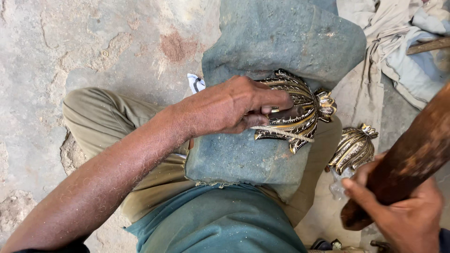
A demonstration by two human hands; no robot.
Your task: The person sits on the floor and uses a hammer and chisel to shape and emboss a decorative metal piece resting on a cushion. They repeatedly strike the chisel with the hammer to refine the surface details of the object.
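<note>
- Left hand [236,105] closes on a thin tool, pressing the ornate metal casting [300,112] onto the cloth-covered block [262,42].
- Right hand [408,215] grips a wooden mallet [412,154] (right of the block).
- Second casting [354,147] lies beside the block.

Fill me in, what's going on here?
A person sits on the ground with a cloth-wrapped block across the lap. The left hand presses a gold-and-black ornament onto the block, with a thin tool under the fingers. The right hand grips a wooden mallet, raised off to the side. A second ornament lies beside the leg, and rags lie beyond the block.
</note>
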